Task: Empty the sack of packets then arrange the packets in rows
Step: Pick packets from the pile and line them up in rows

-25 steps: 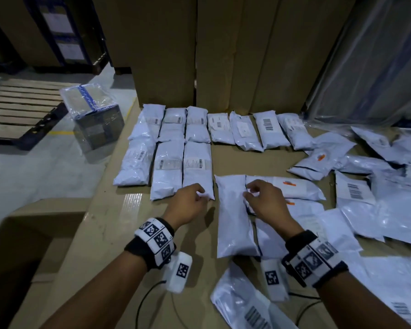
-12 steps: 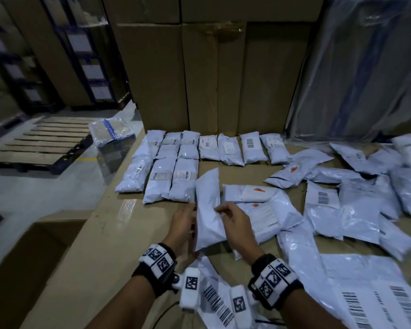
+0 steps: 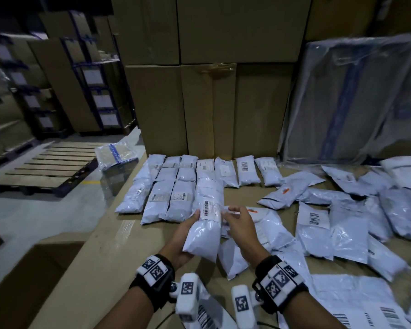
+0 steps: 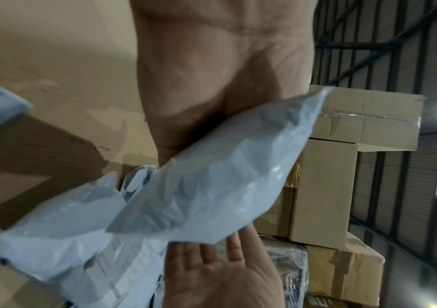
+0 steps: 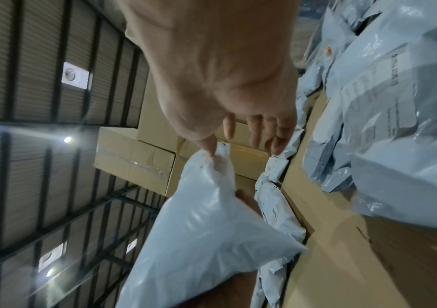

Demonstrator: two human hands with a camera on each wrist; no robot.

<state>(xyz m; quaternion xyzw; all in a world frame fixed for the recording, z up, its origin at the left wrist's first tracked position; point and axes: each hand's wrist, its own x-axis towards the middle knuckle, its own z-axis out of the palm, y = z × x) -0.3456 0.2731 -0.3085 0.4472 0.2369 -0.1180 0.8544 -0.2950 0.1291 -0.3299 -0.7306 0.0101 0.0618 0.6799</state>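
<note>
A white packet (image 3: pixel 205 229) with a barcode label facing up is lifted off the cardboard tabletop (image 3: pixel 119 252). My left hand (image 3: pixel 183 238) grips its left edge, thumb on top and fingers beneath. My right hand (image 3: pixel 241 224) is beside its right edge with fingers spread; in the right wrist view only the thumb touches the packet's (image 5: pixel 206 239) top corner. The left wrist view shows the packet (image 4: pixel 225 177) over the right hand's open palm (image 4: pixel 220 277). Just beyond, arranged packets (image 3: pixel 173 184) lie in rows. Loose packets (image 3: pixel 349 224) are scattered on the right.
Tall cardboard boxes (image 3: pixel 211 103) stand right behind the rows. A plastic-wrapped panel (image 3: pixel 349 98) leans at the back right. Off the table's left edge are a wooden pallet (image 3: pixel 45 167), a wrapped bundle (image 3: pixel 115 155) and an open box (image 3: pixel 33 269).
The packet lay flat between my hands; both hands stood it on edge and it is now lifted, label up, closer to the rows. My right hand has loosened to a thumb touch.
</note>
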